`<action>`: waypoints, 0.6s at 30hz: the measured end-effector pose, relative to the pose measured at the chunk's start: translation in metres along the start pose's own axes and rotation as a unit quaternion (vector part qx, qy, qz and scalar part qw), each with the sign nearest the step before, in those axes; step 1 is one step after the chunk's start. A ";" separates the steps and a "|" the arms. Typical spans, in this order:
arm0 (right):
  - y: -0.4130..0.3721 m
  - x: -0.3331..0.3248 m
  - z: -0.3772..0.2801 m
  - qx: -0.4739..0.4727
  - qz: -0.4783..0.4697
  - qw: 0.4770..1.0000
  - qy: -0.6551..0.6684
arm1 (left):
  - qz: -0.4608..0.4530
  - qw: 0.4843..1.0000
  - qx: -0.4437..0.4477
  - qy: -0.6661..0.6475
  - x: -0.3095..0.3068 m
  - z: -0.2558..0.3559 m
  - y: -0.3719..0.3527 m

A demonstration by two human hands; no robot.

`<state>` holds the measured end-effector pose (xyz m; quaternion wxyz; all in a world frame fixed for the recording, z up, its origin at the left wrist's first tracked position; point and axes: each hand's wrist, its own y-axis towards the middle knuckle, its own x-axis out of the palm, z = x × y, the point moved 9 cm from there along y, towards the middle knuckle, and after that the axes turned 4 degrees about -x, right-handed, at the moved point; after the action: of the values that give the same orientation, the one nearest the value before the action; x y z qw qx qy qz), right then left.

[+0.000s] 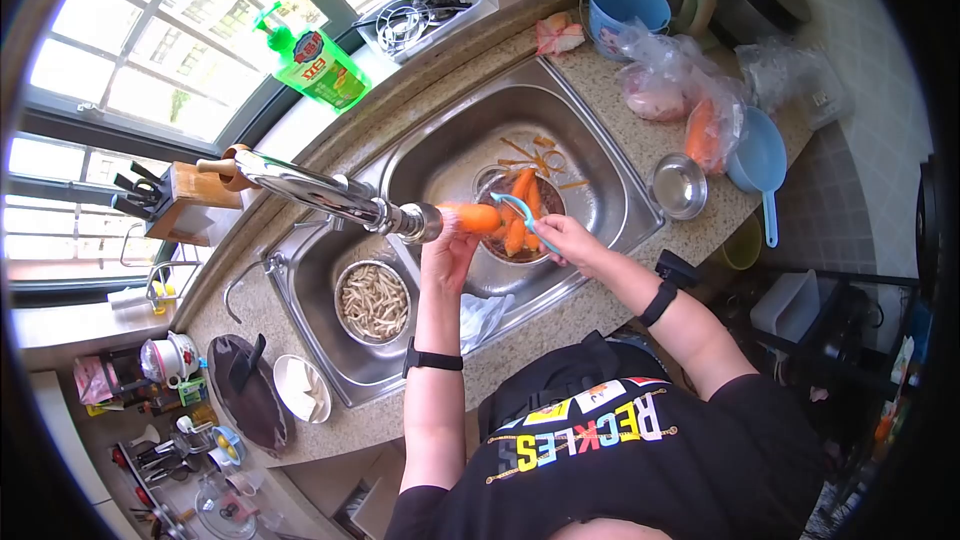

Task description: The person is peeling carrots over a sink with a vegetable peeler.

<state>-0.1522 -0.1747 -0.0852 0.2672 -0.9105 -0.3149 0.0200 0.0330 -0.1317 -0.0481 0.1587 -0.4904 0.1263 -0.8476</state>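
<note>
Beneath the faucet head, my left hand (450, 252) is closed around the thick end of an orange carrot (476, 218). My right hand (572, 242) grips a light blue peeler (522, 212), whose head is close to the carrot's tip; whether they touch is unclear. Both hands are over the large sink basin (590, 145). Below them, more carrots (520, 192) lie in a bowl or strainer at the drain. Orange peel strips (540, 153) are scattered on the basin floor behind.
The faucet (320, 190) reaches over the sink from the left. A round bowl of pale strips (374, 302) stands in the smaller basin. Right of the sink are a metal bowl (679, 186), a blue pan (757, 152), plastic bags (655, 90) and a blue bucket (628, 5).
</note>
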 end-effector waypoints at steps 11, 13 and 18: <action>0.030 0.040 -0.028 0.036 -0.006 0.937 0.346 | -0.031 0.999 -0.024 0.034 0.020 -0.005 -0.050; 0.025 0.034 -0.044 0.011 -0.028 0.950 0.309 | -0.164 0.972 -0.147 -0.085 0.046 -0.010 -0.074; 0.013 0.040 -0.069 -0.021 -0.075 0.973 0.217 | -0.146 0.956 -0.252 -0.009 0.033 -0.021 -0.078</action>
<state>-0.0990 -0.1923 -0.0276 0.3108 -0.8721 -0.3175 -0.2049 -0.0123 -0.0721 -0.0030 -0.0947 -0.5349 0.2618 -0.7978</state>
